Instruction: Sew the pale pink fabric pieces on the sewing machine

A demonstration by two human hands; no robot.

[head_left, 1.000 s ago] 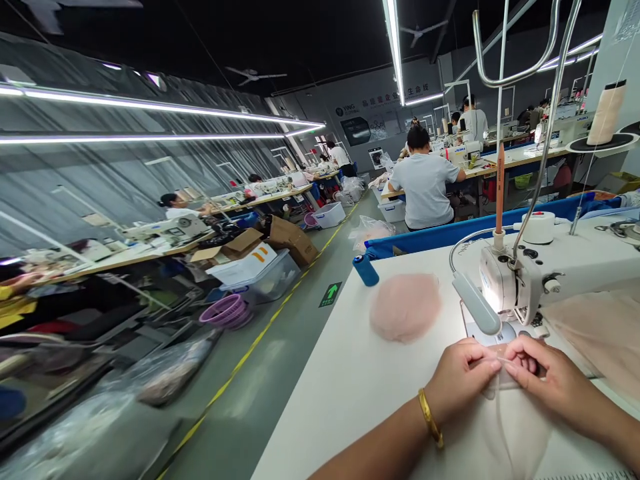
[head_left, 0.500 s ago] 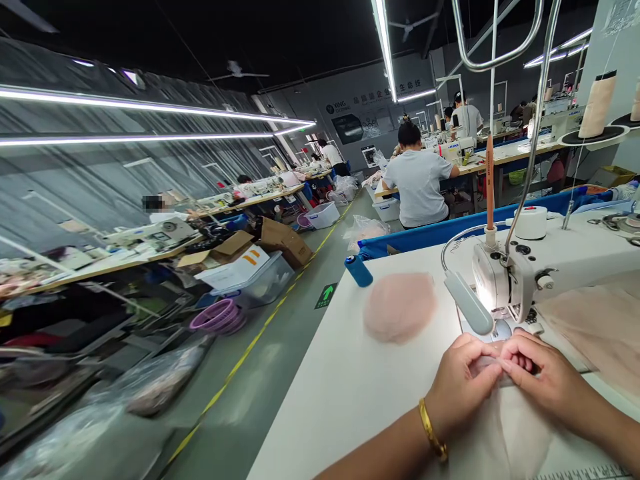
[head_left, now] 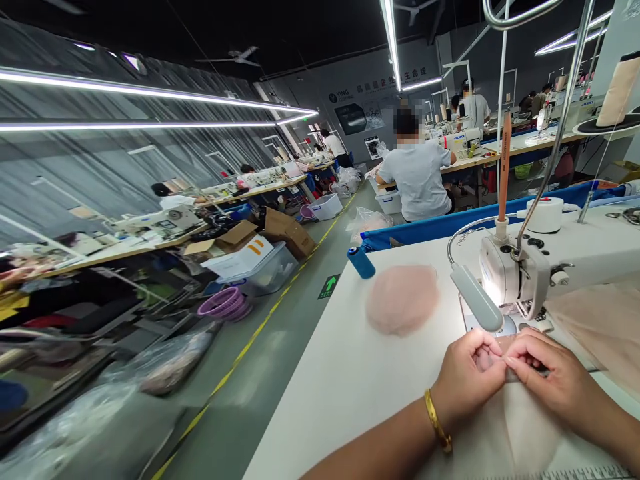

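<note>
My left hand (head_left: 470, 373) and my right hand (head_left: 545, 367) meet fingertip to fingertip just in front of the sewing machine (head_left: 505, 273). Both are closed, pinching the edge of a sheer pale fabric piece (head_left: 525, 433) that hangs down toward me over the table. A gold bracelet (head_left: 438, 421) circles my left wrist. The needle area is partly hidden behind a grey lamp head (head_left: 477, 298) and my fingers. Left of the machine, a rounded pink sheer fabric piece (head_left: 403, 300) lies flat on the white table (head_left: 320, 400).
A blue thread spool (head_left: 361, 263) lies at the table's far left corner. More beige fabric (head_left: 600, 327) rests right of the needle. A ruler strip (head_left: 595, 470) runs along the near edge. Beyond a blue cloth trough (head_left: 470, 217), a person in a white shirt (head_left: 420, 177) sits sewing.
The view has shifted slightly, so the machine and table sit a little differently in the picture. My hands keep their pinch on the fabric with only small finger movement.
</note>
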